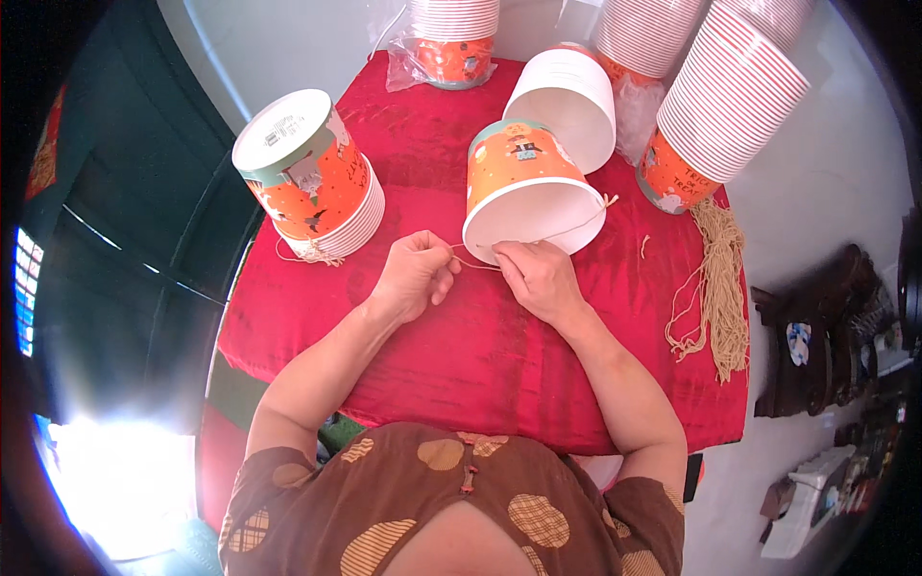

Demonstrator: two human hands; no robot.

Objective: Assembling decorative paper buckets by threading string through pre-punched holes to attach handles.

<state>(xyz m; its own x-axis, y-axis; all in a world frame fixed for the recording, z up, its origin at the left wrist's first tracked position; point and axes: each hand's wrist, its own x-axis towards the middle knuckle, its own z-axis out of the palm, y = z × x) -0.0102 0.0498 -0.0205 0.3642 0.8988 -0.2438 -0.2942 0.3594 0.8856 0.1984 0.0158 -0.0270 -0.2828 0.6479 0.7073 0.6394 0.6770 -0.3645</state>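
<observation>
An orange paper bucket (516, 158) with printed figures and a white inside lies tipped on its side, its mouth toward me. A thin beige string (574, 228) is knotted at the right side of its rim and runs across the mouth to my hands. Just left of the rim, my left hand (420, 276) is closed, pinching the string between thumb and fingers. My right hand (540, 278) is closed at the near edge of the rim, with the string at its fingertips. The exact point where the string meets the near rim is hidden by the right fingers.
A red cloth (432, 370) covers the table. An upside-down bucket stack (312, 182) stands left, with string at its base. Behind lies a white-mouthed bucket (574, 110). Tall bucket stacks (725, 96) rise at back right, another stack (454, 48) behind. Beige string bundle (722, 288) hangs right.
</observation>
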